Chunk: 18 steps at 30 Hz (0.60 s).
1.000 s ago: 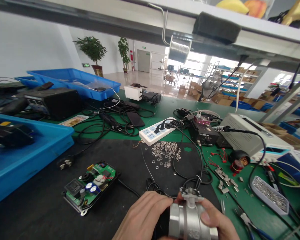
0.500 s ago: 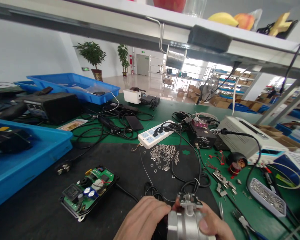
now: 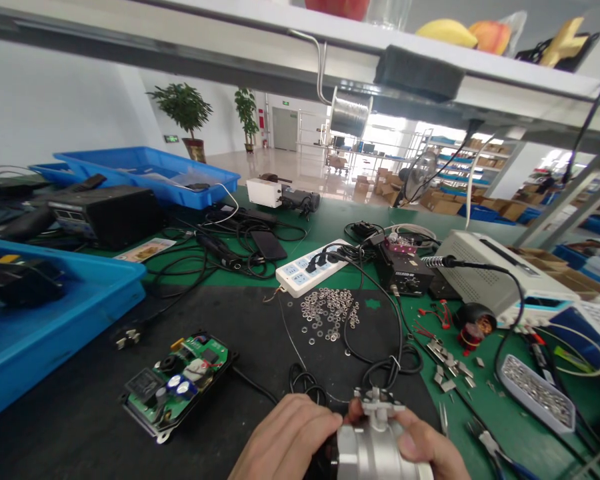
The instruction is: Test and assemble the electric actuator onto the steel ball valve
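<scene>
At the bottom of the view, a silver metal ball valve (image 3: 367,450) with a flat mounting flange (image 3: 379,400) on its neck is held between my two hands. My right hand (image 3: 433,443) grips it from the right, thumb pressed on the body. From the left, my left hand (image 3: 287,437) closes its bent fingers against the valve's left end. A dark part shows beneath those fingers; whether it is joined to the valve I cannot tell. Left of my hands, an opened black housing with a green circuit board (image 3: 195,373) lies on the black mat (image 3: 260,320).
Loose washers (image 3: 327,313) lie ahead of my hands, near a white power strip (image 3: 300,277). Pliers (image 3: 490,443), tweezers (image 3: 443,419) and a tray of small metal parts (image 3: 537,393) are on the right. A blue bin (image 3: 105,273) stands left. Overhead runs a shelf (image 3: 260,27).
The view has shifted very slightly. Both hands keep their grip, and the valve has barely moved.
</scene>
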### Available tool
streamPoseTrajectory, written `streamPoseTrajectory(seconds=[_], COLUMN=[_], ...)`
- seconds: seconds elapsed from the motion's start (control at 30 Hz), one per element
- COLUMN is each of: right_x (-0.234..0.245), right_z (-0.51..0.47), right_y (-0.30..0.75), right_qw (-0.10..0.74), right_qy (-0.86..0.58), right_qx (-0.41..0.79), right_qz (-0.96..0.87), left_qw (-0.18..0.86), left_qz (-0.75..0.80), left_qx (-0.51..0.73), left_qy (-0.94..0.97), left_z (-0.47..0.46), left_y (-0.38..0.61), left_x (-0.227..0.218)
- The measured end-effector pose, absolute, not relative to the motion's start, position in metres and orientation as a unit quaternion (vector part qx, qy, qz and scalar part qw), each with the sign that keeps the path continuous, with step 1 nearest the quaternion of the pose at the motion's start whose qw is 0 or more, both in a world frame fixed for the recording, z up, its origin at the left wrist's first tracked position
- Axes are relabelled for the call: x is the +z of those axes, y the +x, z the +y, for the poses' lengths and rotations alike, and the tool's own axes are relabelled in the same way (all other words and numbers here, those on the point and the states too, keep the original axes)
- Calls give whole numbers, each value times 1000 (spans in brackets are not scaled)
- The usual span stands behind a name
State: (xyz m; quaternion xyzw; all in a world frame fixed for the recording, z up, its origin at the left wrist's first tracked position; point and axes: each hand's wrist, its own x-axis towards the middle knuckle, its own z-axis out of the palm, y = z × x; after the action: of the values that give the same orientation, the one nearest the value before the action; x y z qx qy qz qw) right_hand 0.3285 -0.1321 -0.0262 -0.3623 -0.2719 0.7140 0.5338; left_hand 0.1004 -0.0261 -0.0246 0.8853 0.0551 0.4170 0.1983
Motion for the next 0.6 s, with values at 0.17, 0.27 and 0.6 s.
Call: streamPoseTrajectory(seconds=[0.17, 0.27, 0.6], right_x=[-30, -31, -24], right_z=[-127, -129, -132], right_y=[329, 326, 321], right_qw=[530, 538, 559], right_qy=[-355, -344, -361], right_qx=[720, 726, 708], right_qz=[-272, -257, -238], left_qw=[193, 196, 234], left_qz=[56, 64, 67], left_qx=[411, 404, 414], left_qy=[889, 891, 877], left_z=[-26, -27, -28], left_y=[100, 99, 101], left_x=[-23, -23, -24])
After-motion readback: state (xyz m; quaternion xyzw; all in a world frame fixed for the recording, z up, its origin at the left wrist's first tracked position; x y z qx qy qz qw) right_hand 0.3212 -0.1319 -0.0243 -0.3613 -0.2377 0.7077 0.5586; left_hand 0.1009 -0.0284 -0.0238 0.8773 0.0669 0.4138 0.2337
